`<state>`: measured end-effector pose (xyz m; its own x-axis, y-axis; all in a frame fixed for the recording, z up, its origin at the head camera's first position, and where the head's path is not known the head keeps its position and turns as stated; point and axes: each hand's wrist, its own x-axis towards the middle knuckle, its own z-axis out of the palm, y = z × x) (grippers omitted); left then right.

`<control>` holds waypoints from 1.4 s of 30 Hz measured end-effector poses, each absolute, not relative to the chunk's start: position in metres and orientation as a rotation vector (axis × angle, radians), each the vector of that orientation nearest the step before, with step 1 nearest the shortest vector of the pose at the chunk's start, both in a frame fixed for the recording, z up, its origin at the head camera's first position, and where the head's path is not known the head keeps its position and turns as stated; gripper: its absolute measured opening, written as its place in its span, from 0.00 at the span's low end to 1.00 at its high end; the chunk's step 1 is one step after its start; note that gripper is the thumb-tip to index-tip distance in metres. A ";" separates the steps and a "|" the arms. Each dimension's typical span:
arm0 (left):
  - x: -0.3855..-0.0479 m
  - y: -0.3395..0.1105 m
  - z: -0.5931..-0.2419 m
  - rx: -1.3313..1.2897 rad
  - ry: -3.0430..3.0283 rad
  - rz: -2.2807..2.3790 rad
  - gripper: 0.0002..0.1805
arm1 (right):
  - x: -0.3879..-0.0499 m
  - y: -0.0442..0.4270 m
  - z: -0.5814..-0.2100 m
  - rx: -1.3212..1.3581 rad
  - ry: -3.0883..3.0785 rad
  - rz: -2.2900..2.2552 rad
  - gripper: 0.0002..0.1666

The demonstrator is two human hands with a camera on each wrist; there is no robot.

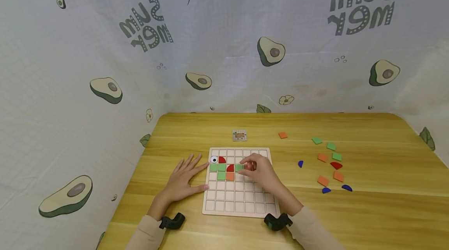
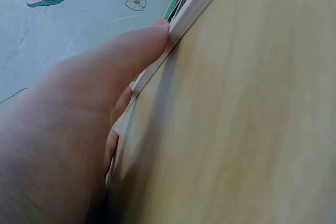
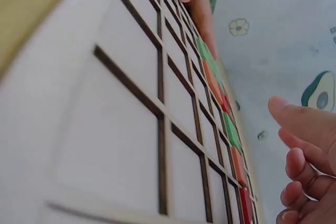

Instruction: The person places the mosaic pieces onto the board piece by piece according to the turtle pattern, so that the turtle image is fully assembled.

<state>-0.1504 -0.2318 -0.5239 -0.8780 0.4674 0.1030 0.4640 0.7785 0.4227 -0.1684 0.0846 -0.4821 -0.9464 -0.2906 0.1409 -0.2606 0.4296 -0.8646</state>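
Note:
A pale wooden grid board (image 1: 239,206) lies on the table, with green, orange and red tiles and an eye-marked disc (image 1: 214,159) in its cells. My left hand (image 1: 182,181) is spread flat at the board's left side, thumb and index finger touching its edge. Over the board, my right hand (image 1: 259,170) hovers by a green square (image 1: 239,167) and partly covers the tiles right of it. The right wrist view has the thumb (image 3: 299,119) apart from the board, the other fingers loosely curled, and no piece visible between them.
A small pattern card (image 1: 239,135) lies behind the board. To the right are scattered loose pieces: orange squares (image 1: 338,176), green squares (image 1: 331,146), a red quarter piece (image 1: 336,165) and blue half discs (image 1: 347,188). A printed curtain (image 1: 224,47) hangs beyond the table.

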 end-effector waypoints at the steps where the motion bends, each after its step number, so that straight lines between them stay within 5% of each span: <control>1: -0.150 -0.232 -0.524 0.773 2.955 0.701 0.43 | -0.170 0.088 -0.481 -0.487 2.637 -1.581 0.12; 25: -0.149 -0.230 -0.522 0.790 2.983 0.711 0.43 | -0.242 0.195 -0.478 -0.224 2.799 -1.583 0.19; 42: -0.151 -0.231 -0.525 0.758 2.964 0.674 0.43 | -0.271 0.218 -0.488 -0.102 2.694 -1.619 0.28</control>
